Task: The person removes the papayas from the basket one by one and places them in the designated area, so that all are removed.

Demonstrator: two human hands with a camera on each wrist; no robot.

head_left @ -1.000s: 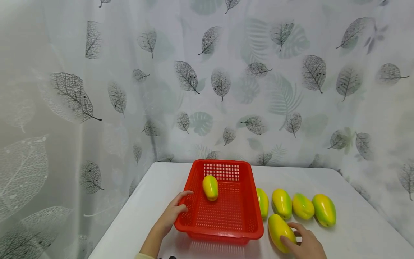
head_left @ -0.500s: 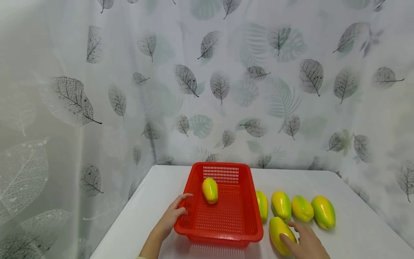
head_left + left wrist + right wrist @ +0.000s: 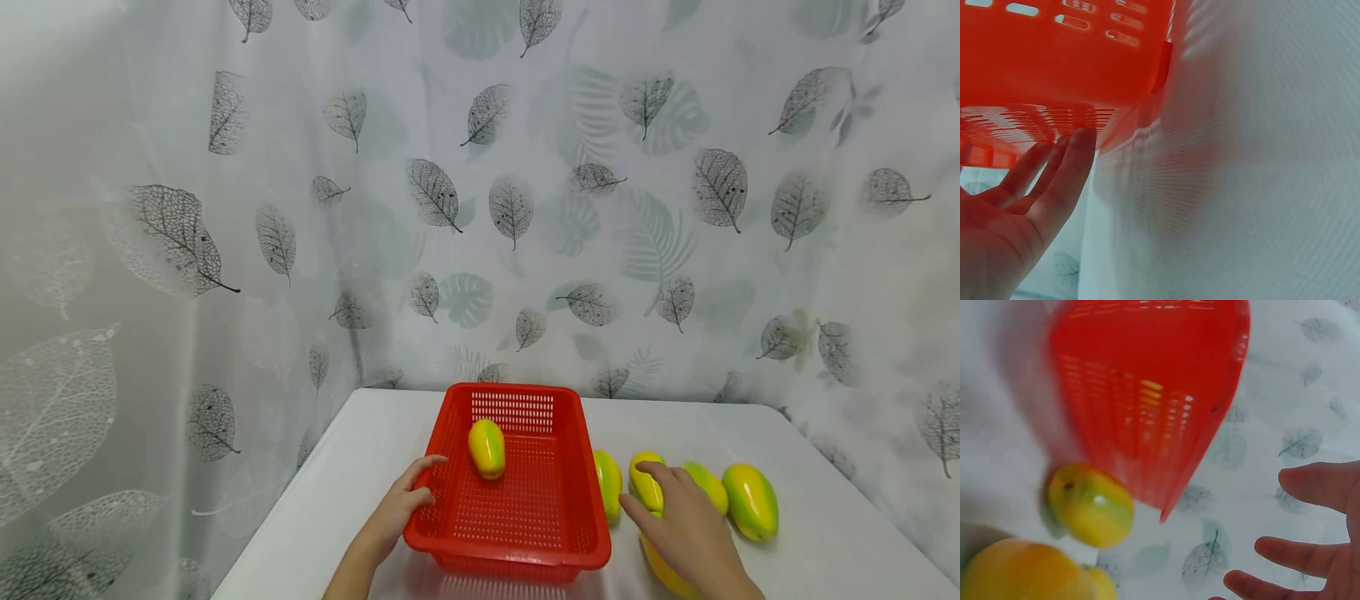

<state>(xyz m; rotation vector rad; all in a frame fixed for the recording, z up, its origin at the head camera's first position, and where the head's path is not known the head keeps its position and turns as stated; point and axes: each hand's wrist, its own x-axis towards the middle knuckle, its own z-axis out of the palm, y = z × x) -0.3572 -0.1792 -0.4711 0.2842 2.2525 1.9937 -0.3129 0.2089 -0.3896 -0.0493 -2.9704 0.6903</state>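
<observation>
A red plastic basket [image 3: 517,558] with slotted walls stands on the white table. One yellow-green papaya [image 3: 487,450] lies inside it, toward the back left. My left hand [image 3: 393,508] holds the basket's left rim, with fingers against the outer wall in the left wrist view. To the right of the basket, my right hand [image 3: 690,529] hovers over the loose papayas, fingers spread and nothing between them. It partly hides the nearest papaya [image 3: 663,575]. In the right wrist view its fingers [image 3: 1297,556] point toward the basket, apart from the fruit.
Several papayas lie in a row right of the basket: one beside its wall [image 3: 608,487], two partly behind my right hand, and another papaya [image 3: 752,502] at the far right. A leaf-patterned curtain [image 3: 517,208] hangs behind the white table [image 3: 817,508].
My right hand has come off the nearest papaya and moved forward and up over the row behind it. My left hand stays at the basket rim. The head view has tilted slightly upward.
</observation>
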